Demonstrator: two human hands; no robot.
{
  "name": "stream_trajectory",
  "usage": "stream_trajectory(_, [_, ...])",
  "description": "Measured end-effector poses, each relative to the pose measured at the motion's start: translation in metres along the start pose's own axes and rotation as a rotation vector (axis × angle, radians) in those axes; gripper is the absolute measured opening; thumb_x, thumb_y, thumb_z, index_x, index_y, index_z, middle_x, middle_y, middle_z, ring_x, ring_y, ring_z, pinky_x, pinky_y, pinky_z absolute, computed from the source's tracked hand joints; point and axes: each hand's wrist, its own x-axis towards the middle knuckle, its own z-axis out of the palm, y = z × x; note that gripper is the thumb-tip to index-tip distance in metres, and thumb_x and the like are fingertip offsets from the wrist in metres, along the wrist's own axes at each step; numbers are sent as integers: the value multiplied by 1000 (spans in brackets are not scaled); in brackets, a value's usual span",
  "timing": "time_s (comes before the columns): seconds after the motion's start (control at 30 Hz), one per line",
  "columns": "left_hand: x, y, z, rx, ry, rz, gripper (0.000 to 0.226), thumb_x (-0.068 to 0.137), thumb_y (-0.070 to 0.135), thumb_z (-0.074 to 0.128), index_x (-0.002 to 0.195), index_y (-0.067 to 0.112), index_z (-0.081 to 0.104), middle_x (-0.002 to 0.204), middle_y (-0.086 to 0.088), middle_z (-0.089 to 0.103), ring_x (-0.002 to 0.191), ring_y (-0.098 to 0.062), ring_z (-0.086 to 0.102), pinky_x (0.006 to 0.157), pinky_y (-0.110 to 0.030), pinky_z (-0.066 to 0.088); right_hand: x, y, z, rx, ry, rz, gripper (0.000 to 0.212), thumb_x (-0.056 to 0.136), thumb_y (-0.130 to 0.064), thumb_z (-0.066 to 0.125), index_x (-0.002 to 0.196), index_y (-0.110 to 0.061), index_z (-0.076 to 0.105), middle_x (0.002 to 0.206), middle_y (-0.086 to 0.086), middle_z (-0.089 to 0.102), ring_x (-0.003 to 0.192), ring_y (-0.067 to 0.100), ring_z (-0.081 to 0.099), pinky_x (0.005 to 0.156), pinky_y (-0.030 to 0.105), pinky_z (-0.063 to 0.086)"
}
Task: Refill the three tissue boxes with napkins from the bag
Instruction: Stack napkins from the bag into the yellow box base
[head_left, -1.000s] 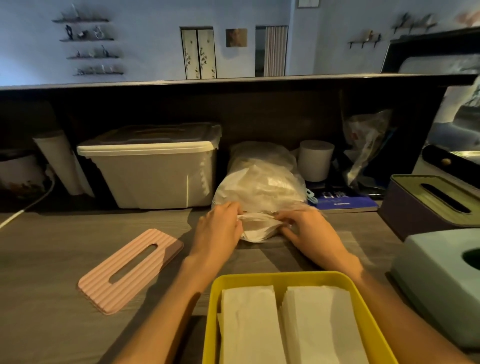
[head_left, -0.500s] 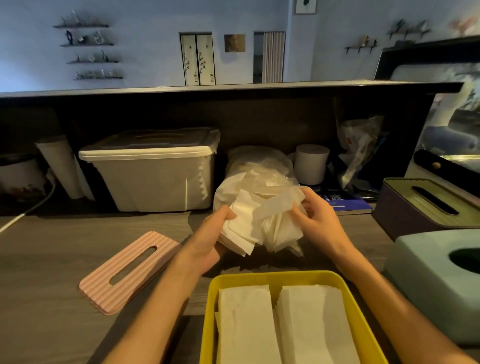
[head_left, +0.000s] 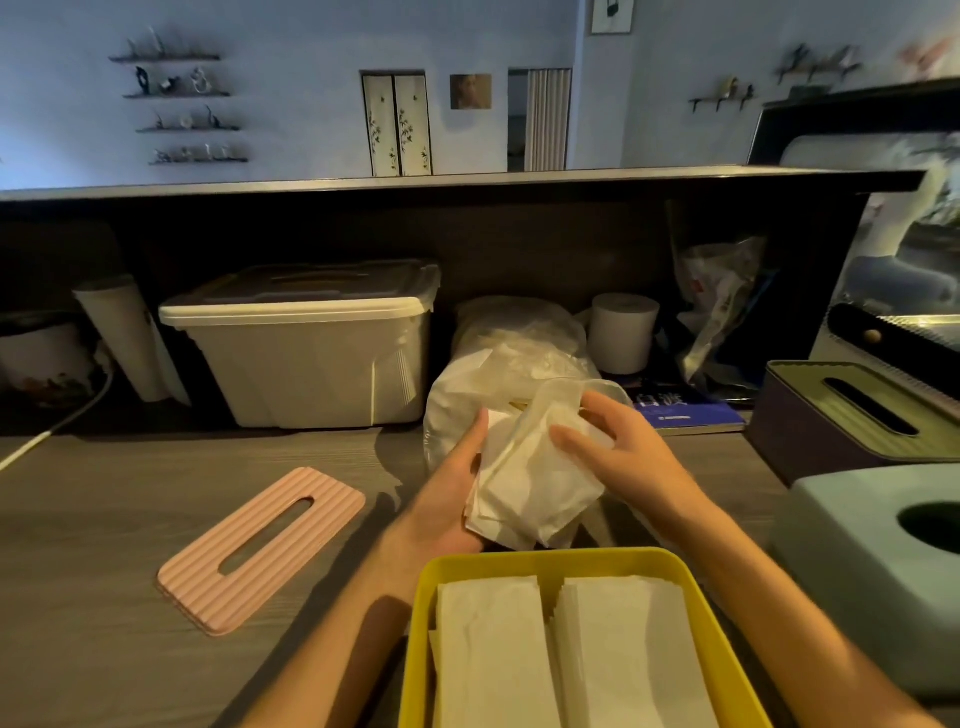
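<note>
Both hands hold a loose napkin bundle (head_left: 530, 488) just above the yellow box (head_left: 415, 639) — left hand (head_left: 452, 499) cupped beneath, right hand (head_left: 618, 457) fingers curled over it — so an uneven grip risks sheets crumpling or spilling.

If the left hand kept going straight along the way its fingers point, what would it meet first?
The left hand points up and away along the napkin bundle it holds, so it would probably meet the plastic bag first, though depth is unclear from this single view.
</note>
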Motion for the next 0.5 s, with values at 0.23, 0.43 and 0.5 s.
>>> stream_trajectory(0.23, [-2, -2, 12, 107, -40, 9, 59, 93, 70, 36, 100, 24, 73, 94, -11, 78, 78, -24, 77, 65, -34, 62, 0, 12, 12, -46, 121, 38, 33, 91, -49, 69, 117, -29, 65, 111, -10, 68, 102, 9, 66, 78, 27, 61])
stream_trajectory(0.43, [-1, -6, 9, 145, 16, -14, 62, 90, 72, 46, 123, 26, 71, 127, -11, 70, 113, -29, 69, 90, -42, 55, 2, 14, 15, 31, 245, -76, 20, 97, -36, 66, 116, -32, 73, 107, -19, 73, 102, 3, 68, 78, 17, 57])
stream_trajectory(0.5, [1, -9, 8, 137, 53, -12, 57, 89, 70, 51, 122, 26, 69, 120, -12, 73, 106, -29, 72, 94, -45, 53, 1, 9, 12, 25, 257, -137, 19, 98, -32, 65, 115, -33, 73, 109, -20, 73, 104, 0, 68, 82, 19, 57])
